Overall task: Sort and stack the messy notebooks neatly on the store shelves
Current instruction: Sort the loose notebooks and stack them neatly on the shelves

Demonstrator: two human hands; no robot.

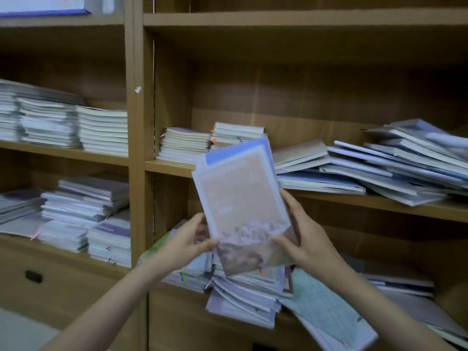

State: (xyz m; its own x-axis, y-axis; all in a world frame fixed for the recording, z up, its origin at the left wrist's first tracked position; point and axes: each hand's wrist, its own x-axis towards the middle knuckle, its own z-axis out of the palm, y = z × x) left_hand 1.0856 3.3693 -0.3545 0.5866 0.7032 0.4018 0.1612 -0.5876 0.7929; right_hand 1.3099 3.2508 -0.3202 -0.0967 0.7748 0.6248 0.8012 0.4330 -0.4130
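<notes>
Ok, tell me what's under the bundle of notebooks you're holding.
A messy pile of notebooks on the lower shelf. The held bundle covers the pile's top.

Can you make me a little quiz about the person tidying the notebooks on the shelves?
1. True or false: both hands hold the bundle of notebooks.
2. Where is the messy sloping pile? A) on the floor B) on the middle shelf, to the right C) on the top shelf
3. Fill in: the left hand grips the bundle's lower ____ edge.

Key
1. True: the left hand and the right hand grip it from either side, in front of the shelves.
2. B: the notebooks there lean and overlap on the middle shelf.
3. Left.
</notes>
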